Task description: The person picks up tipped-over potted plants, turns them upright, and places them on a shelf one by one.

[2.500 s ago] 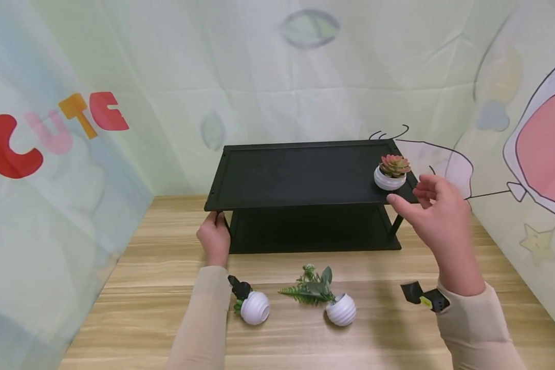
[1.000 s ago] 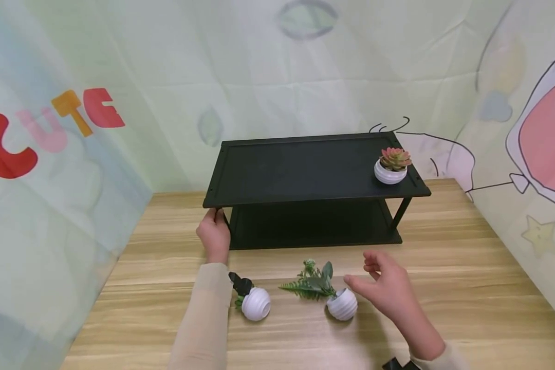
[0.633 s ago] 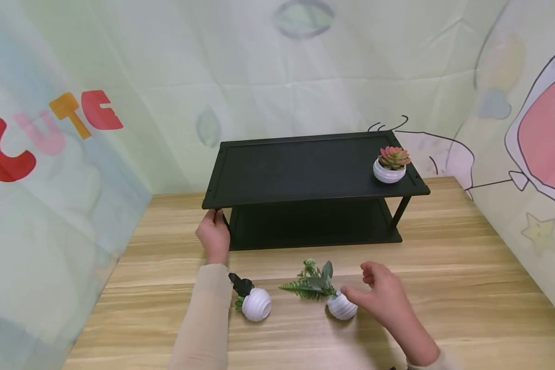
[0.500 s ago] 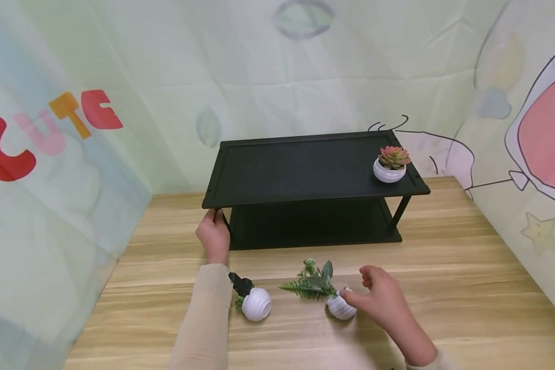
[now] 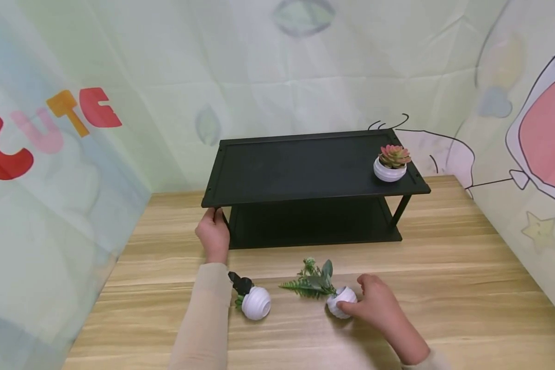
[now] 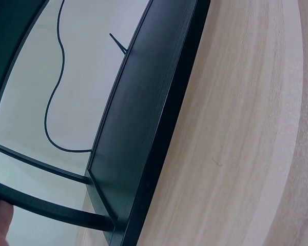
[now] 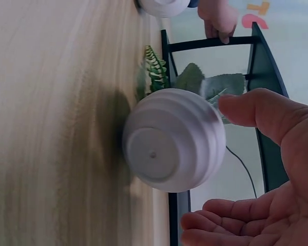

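Left hand [image 5: 214,237] grips near-left post [image 6: 56,211] of black shelf [image 5: 296,167], presumably to steady it. Right hand [image 5: 379,306], thumb and fingers parted, holds nothing beside sideways white pot [image 5: 342,296]; thumb contact unclear.

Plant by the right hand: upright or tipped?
Tipped: the white pot lies on its side on the table, its base facing the right wrist camera, its green leaves pointing sideways.

Head view bright, evenly lit; backdrop [image 5: 259,105] showed faint sheen, black shelf [image 5: 298,167] sank into shade under its top. Soft shadow lay on tabletop [image 5: 152,288] near right hand [image 5: 376,303]. Wrist views ran dimmer, cooler; post [image 6: 56,212] bowed in left, tabletop grain smeared in right.
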Tool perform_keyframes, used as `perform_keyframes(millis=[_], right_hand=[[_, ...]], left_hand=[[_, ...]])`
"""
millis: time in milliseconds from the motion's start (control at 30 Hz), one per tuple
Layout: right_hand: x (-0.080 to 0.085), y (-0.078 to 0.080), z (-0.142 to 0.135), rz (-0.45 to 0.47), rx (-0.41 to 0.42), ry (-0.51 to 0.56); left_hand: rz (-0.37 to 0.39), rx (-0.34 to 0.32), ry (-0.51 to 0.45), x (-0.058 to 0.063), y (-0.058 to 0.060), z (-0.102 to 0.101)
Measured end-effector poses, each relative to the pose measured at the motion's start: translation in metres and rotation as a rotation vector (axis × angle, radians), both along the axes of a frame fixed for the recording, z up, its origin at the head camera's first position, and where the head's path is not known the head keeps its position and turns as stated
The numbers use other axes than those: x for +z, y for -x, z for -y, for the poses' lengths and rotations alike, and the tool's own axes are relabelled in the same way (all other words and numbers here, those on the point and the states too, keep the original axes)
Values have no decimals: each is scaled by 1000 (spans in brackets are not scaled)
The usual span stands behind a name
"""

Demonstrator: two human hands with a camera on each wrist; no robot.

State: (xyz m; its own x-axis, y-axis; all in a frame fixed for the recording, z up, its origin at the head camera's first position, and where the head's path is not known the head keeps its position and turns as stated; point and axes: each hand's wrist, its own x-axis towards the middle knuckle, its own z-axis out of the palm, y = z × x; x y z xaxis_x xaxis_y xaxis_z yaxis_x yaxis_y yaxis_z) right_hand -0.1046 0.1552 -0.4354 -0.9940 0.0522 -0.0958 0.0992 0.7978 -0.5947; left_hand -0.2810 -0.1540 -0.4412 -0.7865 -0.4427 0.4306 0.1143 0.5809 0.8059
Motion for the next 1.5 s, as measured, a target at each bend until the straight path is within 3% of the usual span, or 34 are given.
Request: perform_keyframes(millis=[767, 1500], right_hand=[[-11, 4, 8, -5, 40, -7], [-7, 13, 9, 87, 51, 7]], left_hand=[[-18, 1, -3, 1, -2, 1], [-19, 5, 10, 0, 0, 1]])
